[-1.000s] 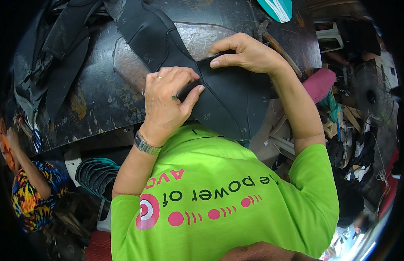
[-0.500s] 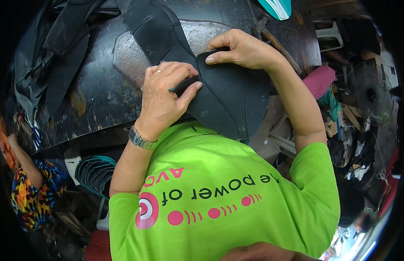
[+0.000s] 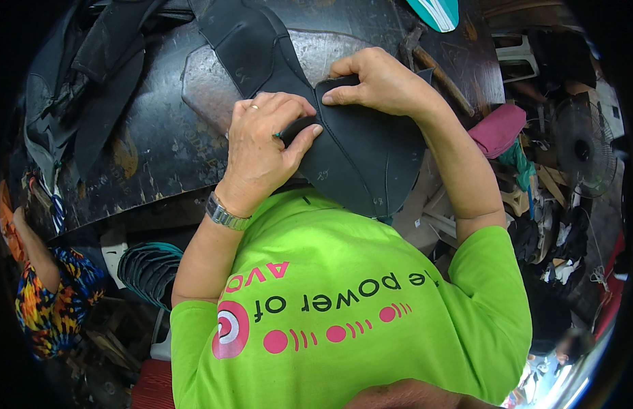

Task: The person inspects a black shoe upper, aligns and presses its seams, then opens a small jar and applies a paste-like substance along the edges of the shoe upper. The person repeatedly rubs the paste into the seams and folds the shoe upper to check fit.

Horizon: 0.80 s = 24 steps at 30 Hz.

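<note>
A black, leather-like boot upper [image 3: 350, 157] with curved stitched seams and chalk marks hangs over the table's near edge against my shirt. My left hand [image 3: 265, 140], a ring and a metal watch on it, pinches the upper's left edge between thumb and fingers. On the far edge, my right hand [image 3: 378, 82] has its thumb on top and the fingers curled under, gripping the same upper. A seam runs down between the two hands. Beyond them, another stitched black section [image 3: 245, 48] stretches away over the table; whether it joins the held piece I cannot tell.
More black pieces [image 3: 102, 75] are heaped on the dark, worn table [image 3: 173, 163] at the left. A flat slab [image 3: 207, 88] lies under the work. A hammer [image 3: 442, 78] and a teal piece [image 3: 436, 12] lie far right. A fan [image 3: 585, 150] stands right; a co-worker's arm [image 3: 40, 252] shows at left.
Both hands keep their grip on the boot upper. Hands and upper have shifted very slightly in the picture, and the left edge looks a little more folded over toward the seam.
</note>
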### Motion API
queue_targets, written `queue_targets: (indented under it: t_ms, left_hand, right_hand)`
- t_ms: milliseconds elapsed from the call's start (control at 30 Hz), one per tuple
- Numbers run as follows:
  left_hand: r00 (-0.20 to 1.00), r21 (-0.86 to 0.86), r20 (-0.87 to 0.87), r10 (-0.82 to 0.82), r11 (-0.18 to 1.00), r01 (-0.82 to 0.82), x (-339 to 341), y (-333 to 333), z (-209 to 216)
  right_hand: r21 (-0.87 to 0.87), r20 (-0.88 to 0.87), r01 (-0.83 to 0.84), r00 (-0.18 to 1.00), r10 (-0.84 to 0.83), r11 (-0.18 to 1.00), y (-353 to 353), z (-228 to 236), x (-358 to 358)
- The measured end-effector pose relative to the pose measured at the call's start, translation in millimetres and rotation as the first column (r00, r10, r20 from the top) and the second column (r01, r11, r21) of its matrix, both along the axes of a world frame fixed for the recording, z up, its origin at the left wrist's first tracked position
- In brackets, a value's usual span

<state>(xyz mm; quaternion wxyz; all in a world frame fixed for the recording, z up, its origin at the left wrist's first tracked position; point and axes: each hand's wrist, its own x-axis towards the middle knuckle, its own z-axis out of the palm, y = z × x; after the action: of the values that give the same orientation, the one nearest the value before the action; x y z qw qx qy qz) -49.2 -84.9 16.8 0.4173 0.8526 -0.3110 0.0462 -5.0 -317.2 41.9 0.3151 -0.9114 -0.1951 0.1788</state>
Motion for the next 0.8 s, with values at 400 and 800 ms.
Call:
queue_targets:
  t_ms: [400, 800]
  left_hand:
    - [1.000, 0.048, 0.017, -0.023, 0.999, 0.022, 0.4, -0.6, 2.0]
    - [0.996, 0.065, -0.008, -0.085, 0.994, 0.085, 3.5, 7.2, 1.3]
  right_hand:
    - [-0.280, -0.005, 0.056, 0.998, -0.060, 0.958, 16.1, 14.4, 6.8]
    - [0.063, -0.225, -0.027, 0.974, 0.040, 0.998, 0.8, 12.6, 21.7]
